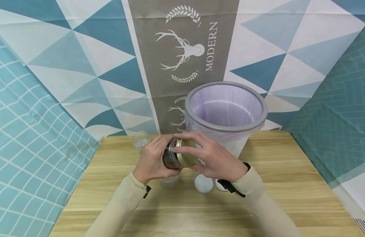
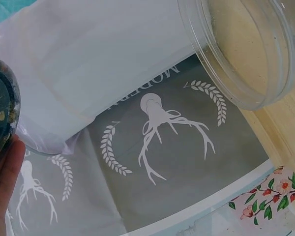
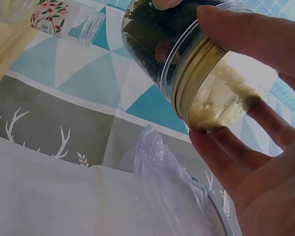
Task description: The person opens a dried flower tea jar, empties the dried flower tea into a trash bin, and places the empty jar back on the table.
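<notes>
Both hands hold a clear jar point(image 1: 169, 157) tipped on its side above the table, with dark, leafy contents showing through its wall in the right wrist view. My left hand point(image 1: 153, 159) grips the jar's body. My right hand point(image 1: 219, 159) has its fingers and thumb around the rim of the shiny gold lid point(image 1: 186, 153). The lid sits on the jar's mouth. In the left wrist view, fingers of the left hand point(image 2: 5, 182) show at the jar's dark base point(image 2: 2, 113).
Behind the hands stands a bin point(image 1: 227, 128) lined with a pale purple bag. A clear jar point(image 1: 141, 140) is at the back left, another clear container point(image 1: 170, 182) below the hands. White round discs point(image 1: 204, 183) lie on the wooden table point(image 1: 289, 184). Patterned cloth point(image 1: 111, 65) hangs behind.
</notes>
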The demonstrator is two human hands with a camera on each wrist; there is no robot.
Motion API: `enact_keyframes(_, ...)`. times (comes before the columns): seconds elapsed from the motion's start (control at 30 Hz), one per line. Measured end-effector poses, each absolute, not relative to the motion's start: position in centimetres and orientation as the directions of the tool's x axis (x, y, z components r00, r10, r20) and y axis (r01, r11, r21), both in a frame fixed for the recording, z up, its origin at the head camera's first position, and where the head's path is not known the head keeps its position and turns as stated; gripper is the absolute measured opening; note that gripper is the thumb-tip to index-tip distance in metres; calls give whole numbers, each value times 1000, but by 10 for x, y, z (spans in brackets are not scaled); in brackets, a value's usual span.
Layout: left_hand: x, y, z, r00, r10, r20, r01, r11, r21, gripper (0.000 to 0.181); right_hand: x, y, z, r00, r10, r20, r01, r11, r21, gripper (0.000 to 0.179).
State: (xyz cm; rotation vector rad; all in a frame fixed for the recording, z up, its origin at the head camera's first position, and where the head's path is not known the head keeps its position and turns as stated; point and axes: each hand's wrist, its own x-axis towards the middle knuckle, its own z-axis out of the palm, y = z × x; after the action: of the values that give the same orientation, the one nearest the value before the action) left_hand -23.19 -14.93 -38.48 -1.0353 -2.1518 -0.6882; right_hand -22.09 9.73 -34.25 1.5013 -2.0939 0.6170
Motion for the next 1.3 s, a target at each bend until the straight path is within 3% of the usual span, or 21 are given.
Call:
enact_keyframes(0.43,-234,-150,-385,-475,465,747,816,551,176,97,-221,110,-340,-343,-671,657,-928,350,-128,81)
enact_keyframes(0.73,-234,-151,-386,-481,457,748,811,556,182,98,-218,133,-341,-408,-602,686,-908,348,-234,83)
enact_keyframes(1.03,-234,-155,-387,-490,439,753,805,560,197,97,-211,169,-337,-425,-489,762,-902,298,-312,70)
enact_keyframes(1.3,-234,-157,-387,-503,435,747,796,570,204,96,-202,201,-332,-438,-307,845,-898,202,-392,85)
